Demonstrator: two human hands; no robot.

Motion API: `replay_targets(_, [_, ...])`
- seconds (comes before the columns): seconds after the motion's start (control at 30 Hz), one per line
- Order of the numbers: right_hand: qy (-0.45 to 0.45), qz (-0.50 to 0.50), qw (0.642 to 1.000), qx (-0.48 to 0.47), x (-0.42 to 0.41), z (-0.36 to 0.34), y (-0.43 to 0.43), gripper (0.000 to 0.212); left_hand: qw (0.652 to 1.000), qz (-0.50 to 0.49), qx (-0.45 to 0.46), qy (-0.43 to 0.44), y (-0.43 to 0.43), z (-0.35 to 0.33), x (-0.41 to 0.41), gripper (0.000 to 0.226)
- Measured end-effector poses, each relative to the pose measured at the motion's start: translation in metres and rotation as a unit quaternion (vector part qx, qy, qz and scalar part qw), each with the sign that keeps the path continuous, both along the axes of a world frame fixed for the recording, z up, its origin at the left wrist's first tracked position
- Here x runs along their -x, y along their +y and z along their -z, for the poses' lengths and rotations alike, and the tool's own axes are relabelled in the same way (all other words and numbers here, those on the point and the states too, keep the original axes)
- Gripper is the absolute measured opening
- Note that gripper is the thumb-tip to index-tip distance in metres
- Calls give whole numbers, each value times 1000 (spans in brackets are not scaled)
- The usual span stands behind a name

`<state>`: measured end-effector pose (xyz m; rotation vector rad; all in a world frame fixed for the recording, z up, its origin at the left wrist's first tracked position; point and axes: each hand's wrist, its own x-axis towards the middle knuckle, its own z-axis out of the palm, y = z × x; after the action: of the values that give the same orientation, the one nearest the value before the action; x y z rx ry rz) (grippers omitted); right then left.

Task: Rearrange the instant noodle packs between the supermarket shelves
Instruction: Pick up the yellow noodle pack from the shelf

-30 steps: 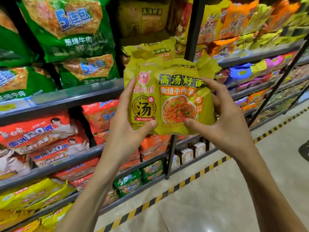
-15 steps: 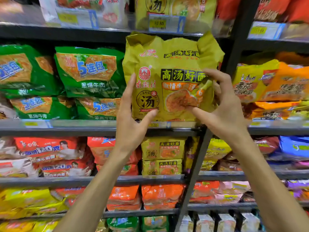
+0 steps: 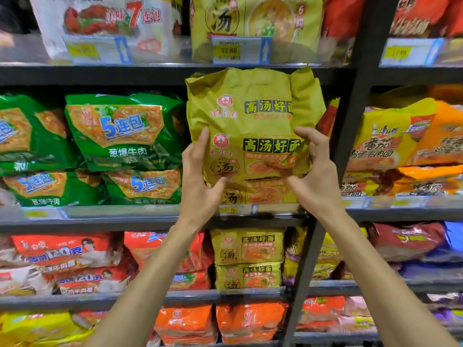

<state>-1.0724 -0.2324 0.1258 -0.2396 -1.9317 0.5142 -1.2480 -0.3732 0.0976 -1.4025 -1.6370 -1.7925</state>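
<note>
Shelving [image 3: 125, 222] of dark metal runs in stacked tiers, divided by a slanted black upright [image 3: 358, 108]. At the middle tier both hands grasp one yellow noodle pack [image 3: 253, 121]. The left hand [image 3: 200, 179] has fingers up the pack's left side and its thumb on the front. The right hand [image 3: 318, 176] is curled round the right side. The pack stands upright over a second yellow pack [image 3: 250, 195] on that tier; contact cannot be confirmed. Its print reads "高汤好面" and "汤". The green packs [image 3: 117, 131] to the left read "5连包" and "葱爆牛肉". A price tag [image 3: 227, 50] above reads "12.80", and a white pack [image 3: 107, 21] reads "7连包".
</note>
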Motion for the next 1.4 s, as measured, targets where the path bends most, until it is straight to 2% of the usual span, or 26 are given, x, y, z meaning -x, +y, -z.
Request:
replay_targets(0.13, [11, 29, 999, -8, 9, 5, 14, 91, 1000, 9, 6, 7, 14, 0, 6, 111])
replay_targets(0.6, [-36, 84, 995, -31, 13, 5, 20, 83, 998, 26, 37, 42, 20, 0, 34, 96])
replay_targets(0.93, [-109, 62, 992, 13, 24, -20, 32, 91, 991, -3, 120, 53, 28, -38, 38, 99])
replay_targets(1.07, [-78, 11, 996, 33, 37, -15, 36, 92, 987, -16, 150, 51, 30, -43, 41, 99])
replay_targets(1.23, [-68, 17, 996, 57, 38, -12, 37, 91, 988, -44, 146, 33, 33, -43, 28, 98])
replay_targets(1.4, [-96, 40, 993, 47, 31, -9, 26, 99, 986, -42, 155, 40, 22, -36, 25, 95])
